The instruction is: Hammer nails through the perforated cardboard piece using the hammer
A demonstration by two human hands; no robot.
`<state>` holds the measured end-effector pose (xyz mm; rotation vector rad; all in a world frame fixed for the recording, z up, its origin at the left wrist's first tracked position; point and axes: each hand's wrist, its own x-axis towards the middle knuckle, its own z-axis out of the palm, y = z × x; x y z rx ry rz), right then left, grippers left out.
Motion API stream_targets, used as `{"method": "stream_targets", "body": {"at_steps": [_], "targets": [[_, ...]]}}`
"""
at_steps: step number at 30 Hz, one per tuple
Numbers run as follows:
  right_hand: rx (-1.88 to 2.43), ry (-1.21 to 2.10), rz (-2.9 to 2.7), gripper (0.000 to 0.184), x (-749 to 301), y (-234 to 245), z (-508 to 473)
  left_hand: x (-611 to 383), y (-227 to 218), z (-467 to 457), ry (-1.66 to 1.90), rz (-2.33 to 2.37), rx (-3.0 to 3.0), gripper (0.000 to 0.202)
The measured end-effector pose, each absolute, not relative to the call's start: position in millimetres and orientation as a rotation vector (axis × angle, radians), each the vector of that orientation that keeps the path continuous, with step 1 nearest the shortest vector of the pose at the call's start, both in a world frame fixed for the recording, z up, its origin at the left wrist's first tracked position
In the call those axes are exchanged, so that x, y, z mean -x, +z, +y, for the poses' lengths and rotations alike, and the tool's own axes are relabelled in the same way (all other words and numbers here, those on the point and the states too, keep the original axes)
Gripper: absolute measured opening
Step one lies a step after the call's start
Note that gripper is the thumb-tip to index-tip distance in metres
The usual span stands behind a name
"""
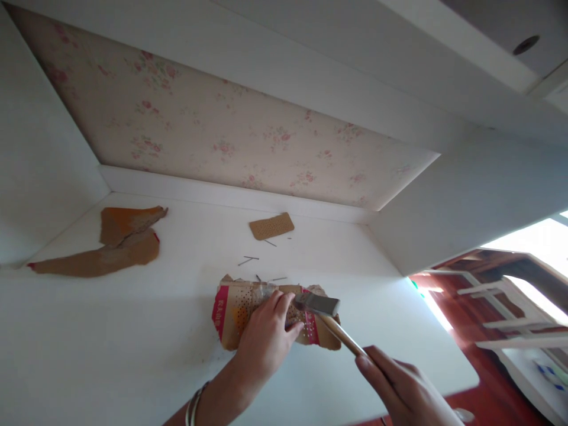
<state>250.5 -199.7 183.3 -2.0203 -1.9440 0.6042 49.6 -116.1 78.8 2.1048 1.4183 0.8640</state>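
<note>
My right hand point(394, 378) is wrapped round the wooden handle of a hammer point(344, 337), whose metal head is over the cardboard close to my left fingers. My left hand point(268, 328) rests on a torn piece of cardboard point(228, 319) with red printed bands and many small punched holes. Its fingers are bent down together near the hammer head; anything between their tips is hidden. Just beyond the cardboard's far edge lie loose nails point(278, 278), with more nails point(248, 259) farther back.
A small brown card with rows of holes point(272, 226) lies near the back of the white tabletop point(168, 331). Torn cardboard scraps point(119, 254) lie at the left. White panels point(465, 189) enclose the sides, with floral wallpaper point(248, 136) behind. Reddish floor point(492, 378) shows at right.
</note>
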Motion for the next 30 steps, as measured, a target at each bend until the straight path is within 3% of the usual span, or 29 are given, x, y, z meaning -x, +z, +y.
{"method": "stream_targets", "body": {"at_steps": [6,19,24,30], "targets": [[1.994,0.696,-1.975,0.051,-255,177,-195,-50,77,-118,0.862,1.461,-2.076,0.070],[1.936,0.562,-2.368,0.040,-262,210,-177,-49,83,-118,0.920,1.391,-2.012,0.078],[1.918,0.485,-2.377,0.045,-262,215,-174,-49,82,-119,0.918,1.372,-1.992,0.080],[1.839,0.502,-2.479,0.035,-266,211,-174,-50,79,-119,0.871,1.398,-1.974,0.094]]}}
